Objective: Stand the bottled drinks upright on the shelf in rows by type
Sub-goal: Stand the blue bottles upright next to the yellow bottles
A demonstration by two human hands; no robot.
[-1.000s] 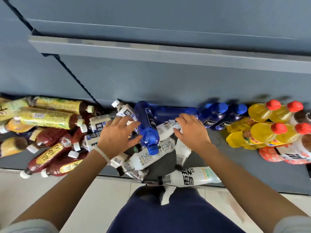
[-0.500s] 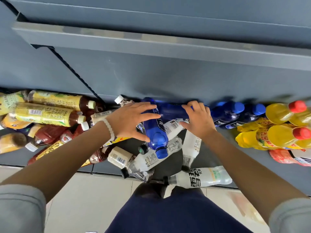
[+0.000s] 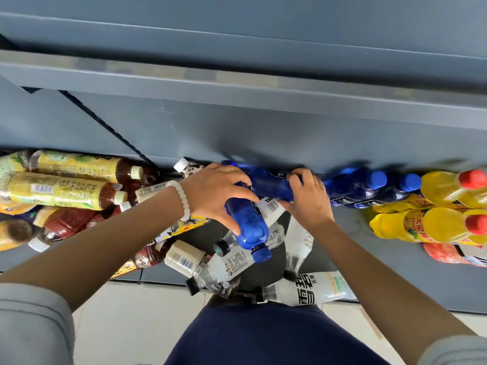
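Left hand (image 3: 216, 192) holds near blue bottle (image 3: 247, 222), right hand (image 3: 307, 200) grasps rear blue bottle (image 3: 271, 181) (both lying), likely for upright blue row (image 3: 369, 188) toward shelf (image 3: 350, 222) right end.

Grey sleeves, pushed up above both elbows: left sleeve (image 3: 31, 320) with faint stitched seams, right sleeve (image 3: 456, 350) plain. White beaded bracelet (image 3: 181, 198) of round, milky beads around the left wrist. Dark navy trousers (image 3: 263, 335) below, smooth and unpatterned.
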